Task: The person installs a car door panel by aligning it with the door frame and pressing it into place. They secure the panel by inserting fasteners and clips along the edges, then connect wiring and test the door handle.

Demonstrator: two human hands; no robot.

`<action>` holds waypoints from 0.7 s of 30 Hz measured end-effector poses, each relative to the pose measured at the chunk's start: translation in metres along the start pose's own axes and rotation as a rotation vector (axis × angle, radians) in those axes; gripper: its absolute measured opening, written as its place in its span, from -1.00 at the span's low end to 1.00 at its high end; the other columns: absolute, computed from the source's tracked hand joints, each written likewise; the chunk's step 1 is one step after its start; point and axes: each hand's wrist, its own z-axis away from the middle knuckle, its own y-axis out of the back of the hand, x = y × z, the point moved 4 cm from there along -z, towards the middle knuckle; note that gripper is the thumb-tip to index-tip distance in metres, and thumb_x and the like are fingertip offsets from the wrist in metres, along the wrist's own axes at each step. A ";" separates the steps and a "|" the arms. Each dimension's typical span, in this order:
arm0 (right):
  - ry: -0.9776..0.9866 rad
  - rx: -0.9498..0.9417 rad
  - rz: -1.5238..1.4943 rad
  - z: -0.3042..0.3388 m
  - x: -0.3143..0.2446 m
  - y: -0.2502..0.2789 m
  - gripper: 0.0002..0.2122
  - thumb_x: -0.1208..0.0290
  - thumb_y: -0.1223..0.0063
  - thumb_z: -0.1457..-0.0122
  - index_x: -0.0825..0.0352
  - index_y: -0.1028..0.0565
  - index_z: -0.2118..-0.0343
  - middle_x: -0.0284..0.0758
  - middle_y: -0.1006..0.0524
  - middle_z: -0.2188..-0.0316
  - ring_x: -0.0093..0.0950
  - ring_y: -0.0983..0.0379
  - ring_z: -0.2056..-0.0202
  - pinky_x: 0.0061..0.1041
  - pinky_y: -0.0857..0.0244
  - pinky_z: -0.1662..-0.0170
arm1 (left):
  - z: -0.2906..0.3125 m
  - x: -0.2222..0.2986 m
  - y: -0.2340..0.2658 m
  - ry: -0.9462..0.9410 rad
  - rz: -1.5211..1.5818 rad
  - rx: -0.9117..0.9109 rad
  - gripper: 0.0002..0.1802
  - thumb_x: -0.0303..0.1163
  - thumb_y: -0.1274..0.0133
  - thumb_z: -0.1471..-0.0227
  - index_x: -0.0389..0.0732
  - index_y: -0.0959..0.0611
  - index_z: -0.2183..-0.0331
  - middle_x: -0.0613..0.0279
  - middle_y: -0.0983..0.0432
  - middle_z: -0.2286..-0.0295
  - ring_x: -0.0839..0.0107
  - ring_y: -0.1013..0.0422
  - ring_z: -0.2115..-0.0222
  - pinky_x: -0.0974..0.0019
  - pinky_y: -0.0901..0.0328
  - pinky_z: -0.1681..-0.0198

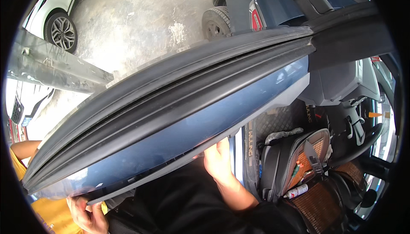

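Note:
A blue car door (183,129) stretches across the view, with black rubber sealing strips (175,99) along its upper edge. Below the blue metal runs the thin dark grey edge of the door trim panel (147,182), parted from the metal by a narrow dark gap. At the panel's lower left end, my left hand (87,214) is closed with its fingers pinching that edge. My right hand (218,159) is closed around the panel's edge near the middle, its fingertips partly hidden behind it.
Right of me is the car's interior, with a woven brown seat cover (318,204), a black bag (275,165) and a spray can (296,191). A person in a yellow shirt (47,212) stands beyond the door at left. A metal beam (55,69) and a white car (53,3) are farther off.

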 end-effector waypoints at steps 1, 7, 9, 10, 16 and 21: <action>-0.041 0.026 -0.037 -0.002 0.000 0.000 -0.75 0.28 0.03 -0.25 0.38 -0.29 0.22 -0.35 -0.44 0.50 -0.67 -0.33 0.65 -0.68 -0.26 0.56 | 0.000 -0.003 -0.002 0.003 0.014 0.030 -0.70 -0.44 -0.19 0.07 -0.37 -0.44 0.34 -0.06 -0.43 0.39 0.02 -0.38 0.30 0.04 -0.22 0.03; -0.189 0.009 0.280 -0.003 -0.009 0.016 -0.62 0.15 -0.06 -0.19 0.42 -0.32 0.21 -0.35 -0.49 0.53 -0.67 -0.34 0.66 -0.69 -0.27 0.59 | -0.008 0.006 -0.005 0.003 0.066 0.041 -0.70 -0.46 -0.20 0.08 -0.37 -0.44 0.35 -0.04 -0.42 0.41 0.09 -0.36 0.39 0.14 -0.25 0.19; -0.179 -0.030 0.368 -0.005 -0.019 0.016 -0.59 0.11 -0.04 -0.19 0.44 -0.32 0.19 -0.33 -0.50 0.53 -0.65 -0.35 0.66 -0.66 -0.24 0.59 | -0.011 0.010 -0.005 0.035 0.075 0.028 -0.71 -0.45 -0.21 0.09 -0.36 -0.43 0.38 -0.01 -0.41 0.44 0.11 -0.35 0.41 0.16 -0.25 0.22; -0.157 -0.045 0.383 -0.007 -0.022 0.016 -0.59 0.11 -0.04 -0.19 0.44 -0.32 0.19 -0.33 -0.50 0.53 -0.65 -0.34 0.66 -0.65 -0.23 0.59 | -0.012 0.011 -0.005 0.037 0.079 0.037 -0.71 -0.45 -0.21 0.09 -0.36 -0.43 0.40 0.00 -0.39 0.45 0.12 -0.34 0.42 0.16 -0.24 0.23; -0.085 -0.052 0.410 -0.010 -0.021 0.020 -0.59 0.10 -0.04 -0.19 0.43 -0.32 0.20 -0.34 -0.48 0.55 -0.65 -0.33 0.67 -0.61 -0.21 0.61 | -0.008 0.010 -0.002 0.033 0.034 0.008 -0.67 -0.39 -0.25 0.12 -0.33 -0.41 0.45 0.07 -0.31 0.54 0.16 -0.27 0.48 0.20 -0.22 0.26; -0.113 -0.046 0.325 -0.009 -0.014 0.018 -0.56 0.08 0.02 -0.21 0.44 -0.28 0.13 -0.31 -0.44 0.52 -0.64 -0.33 0.66 -0.67 -0.24 0.65 | -0.009 0.022 0.014 -0.003 0.050 0.022 -0.60 -0.34 -0.28 0.16 -0.29 -0.36 0.48 0.12 -0.21 0.59 0.21 -0.18 0.54 0.21 -0.13 0.41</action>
